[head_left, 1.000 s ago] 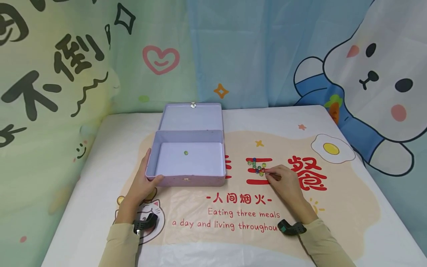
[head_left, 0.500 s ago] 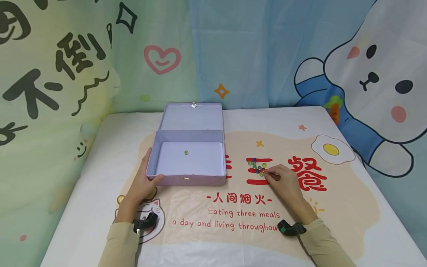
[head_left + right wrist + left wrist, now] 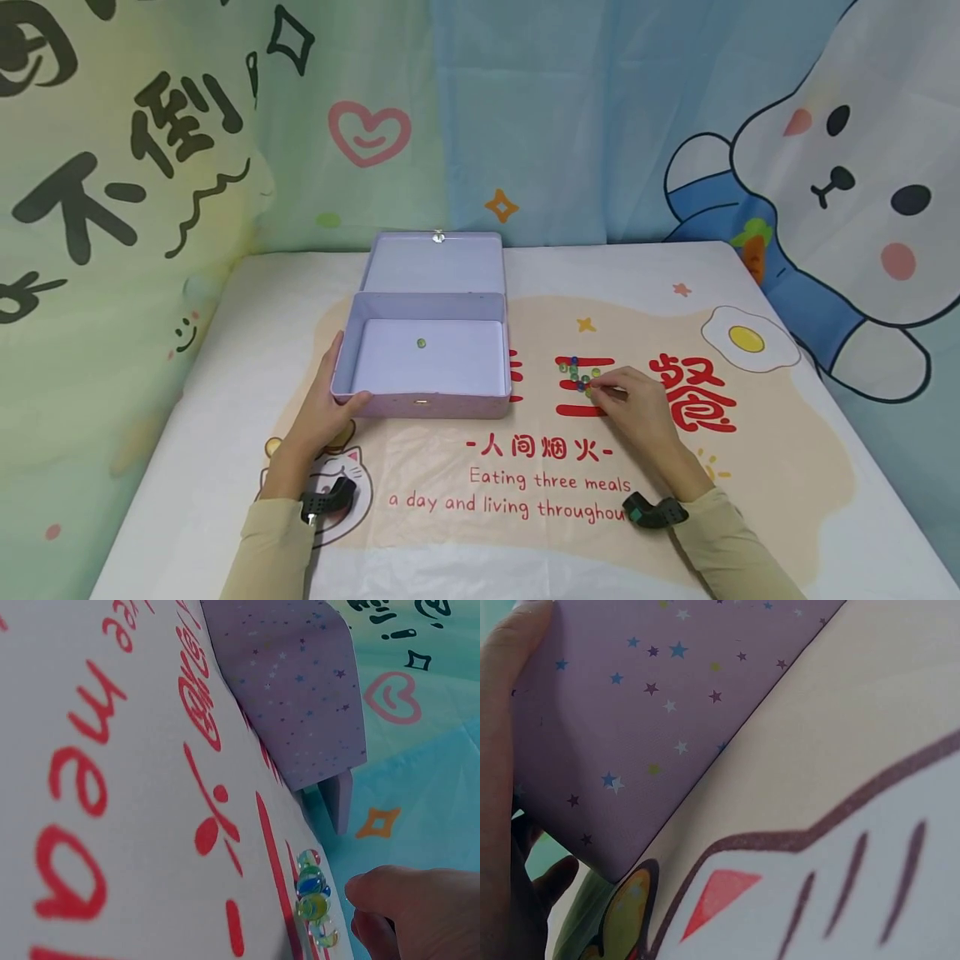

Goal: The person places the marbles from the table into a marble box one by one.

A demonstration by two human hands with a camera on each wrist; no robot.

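Observation:
A lilac tin box (image 3: pixel 431 407) with a star pattern stands with its lid (image 3: pixel 437 265) raised at the back. One green marble (image 3: pixel 421 343) lies on its floor. My left hand (image 3: pixel 324 421) grips the box's front left corner, thumb over the front rim and fingers along the side. To the right of the box, several glass marbles (image 3: pixel 573 372) in green, blue and yellow lie in a small cluster. My right hand (image 3: pixel 637 406) has its thumb and fingertips right at the cluster's near right side. In the right wrist view the thumb is close beside the marbles (image 3: pixel 312 906); whether it pinches one I cannot tell.
A printed cloth (image 3: pixel 547 533) with red lettering, a fried egg and a cat covers the table. Behind it hangs a curtain (image 3: pixel 525 117) with a white bear. Black wrist straps (image 3: pixel 656 510) sit over beige sleeves (image 3: pixel 731 533).
My right fingertips have shifted slightly over the near marbles, covering the reddish one seen earlier. My left hand and the box keep their places; the head view has drifted slightly.

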